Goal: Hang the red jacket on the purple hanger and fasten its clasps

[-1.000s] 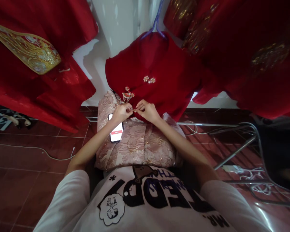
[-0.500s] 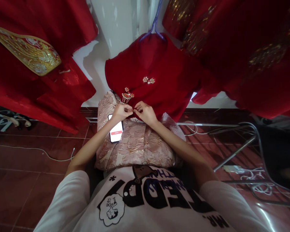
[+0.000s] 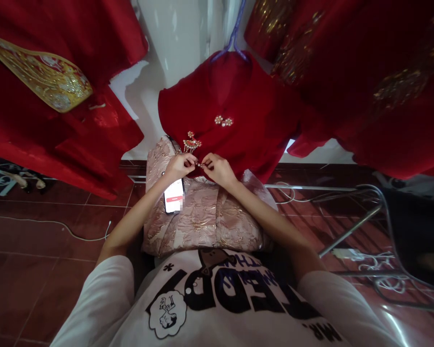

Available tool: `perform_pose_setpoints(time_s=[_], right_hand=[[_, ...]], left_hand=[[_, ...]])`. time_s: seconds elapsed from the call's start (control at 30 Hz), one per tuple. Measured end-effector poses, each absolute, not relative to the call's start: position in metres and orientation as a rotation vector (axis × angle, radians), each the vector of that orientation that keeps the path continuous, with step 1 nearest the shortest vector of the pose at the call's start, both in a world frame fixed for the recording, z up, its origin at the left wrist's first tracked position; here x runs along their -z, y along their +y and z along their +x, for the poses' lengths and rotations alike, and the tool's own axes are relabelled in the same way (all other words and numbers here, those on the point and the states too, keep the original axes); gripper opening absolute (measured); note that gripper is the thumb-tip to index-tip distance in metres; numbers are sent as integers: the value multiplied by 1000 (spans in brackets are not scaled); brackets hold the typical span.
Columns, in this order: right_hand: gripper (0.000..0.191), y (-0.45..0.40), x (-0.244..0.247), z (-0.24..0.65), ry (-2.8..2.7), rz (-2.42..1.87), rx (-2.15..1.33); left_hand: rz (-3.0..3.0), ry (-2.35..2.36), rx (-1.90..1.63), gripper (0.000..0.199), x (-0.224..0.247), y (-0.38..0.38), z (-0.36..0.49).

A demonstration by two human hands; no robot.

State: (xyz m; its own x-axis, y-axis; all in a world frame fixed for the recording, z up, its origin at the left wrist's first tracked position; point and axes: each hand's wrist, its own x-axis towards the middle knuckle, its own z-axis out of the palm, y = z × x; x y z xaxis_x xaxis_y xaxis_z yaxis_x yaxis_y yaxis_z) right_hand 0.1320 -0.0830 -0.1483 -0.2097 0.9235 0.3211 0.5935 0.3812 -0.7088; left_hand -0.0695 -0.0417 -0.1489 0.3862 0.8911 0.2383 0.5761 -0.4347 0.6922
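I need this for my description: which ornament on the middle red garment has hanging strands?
The fan-shaped ornament, just beyond the left hand; strands hang below it, while the flower-shaped clasp shows none.

White cable point(image 3: 75, 235) lies on red tiles point(image 3: 58, 289); black chair point(image 3: 415, 226) stands right; gold-trimmed red cloth point(image 3: 32, 120) hangs left

We read this as a garment workroom or clothing shop; can't pin down which. Evidence: bright red clothing with a gold-embroidered panel point(image 3: 29, 140) hanging left, dark red gold-trimmed clothing point(image 3: 347, 101) hanging right, deep red top with jewelled fastenings point(image 3: 188, 103) on a purple hanger point(image 3: 234, 38) between them. Indoors: off-white wall point(image 3: 150, 82), glossy reddish-brown tile floor point(image 3: 65, 284). We also see a tubular metal frame with a black panel point(image 3: 412, 231), likely a chair, and loose white cables point(image 3: 390, 284).
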Motion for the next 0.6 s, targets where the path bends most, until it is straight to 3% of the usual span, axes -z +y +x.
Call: perform_pose_setpoints(time_s=[0.13, 0.6], right_hand=[[9, -79, 127, 146, -1819, -1306, -540], [6, -79, 93, 174, -1684, -1260, -531]], left_hand=[[2354, 1286, -810, 35, 139, -39, -79], [2887, 1082, -711, 12, 152, -52, -67]])
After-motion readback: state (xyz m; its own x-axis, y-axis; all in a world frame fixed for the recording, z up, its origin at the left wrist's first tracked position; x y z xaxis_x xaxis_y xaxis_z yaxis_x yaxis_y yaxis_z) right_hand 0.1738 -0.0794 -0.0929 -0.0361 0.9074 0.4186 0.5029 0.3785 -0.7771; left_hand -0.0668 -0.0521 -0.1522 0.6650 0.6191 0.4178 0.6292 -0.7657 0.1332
